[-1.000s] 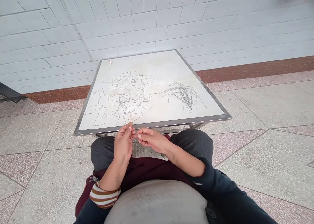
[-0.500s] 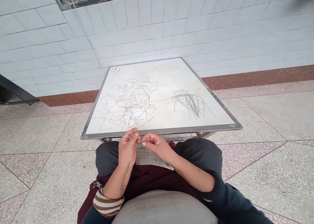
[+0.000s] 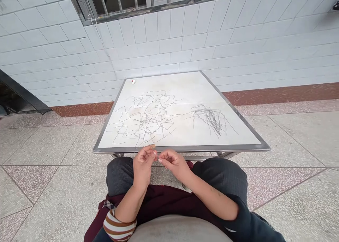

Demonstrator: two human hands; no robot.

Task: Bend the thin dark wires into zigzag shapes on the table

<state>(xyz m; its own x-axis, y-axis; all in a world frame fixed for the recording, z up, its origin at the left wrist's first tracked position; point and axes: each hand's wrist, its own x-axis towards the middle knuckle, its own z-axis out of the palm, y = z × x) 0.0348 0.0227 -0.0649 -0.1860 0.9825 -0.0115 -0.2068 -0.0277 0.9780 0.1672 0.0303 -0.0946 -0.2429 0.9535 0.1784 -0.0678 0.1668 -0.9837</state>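
Over the near edge of the white table (image 3: 185, 81), my left hand (image 3: 142, 164) and my right hand (image 3: 174, 163) meet fingertip to fingertip. Both are closed in a pinch; whatever lies between the fingers is too fine to make out. A tan band (image 3: 153, 146) wraps one finger of my left hand. Thin dark crinkled strands (image 3: 144, 123) spread loosely over the table's left half, just beyond my hands. On the right lies a denser bunch of dark, straighter strands (image 3: 212, 120).
A small white and red object (image 3: 133, 82) rests at the table's far left corner. Behind stands a white tiled wall (image 3: 164, 37) with a barred window (image 3: 135, 0). My knees (image 3: 219, 180) sit under the table's metal-edged front.
The view has tilted up slightly, so the table and hands appear lower and further right. My fingertips have come closer together and both hands stay pinched.
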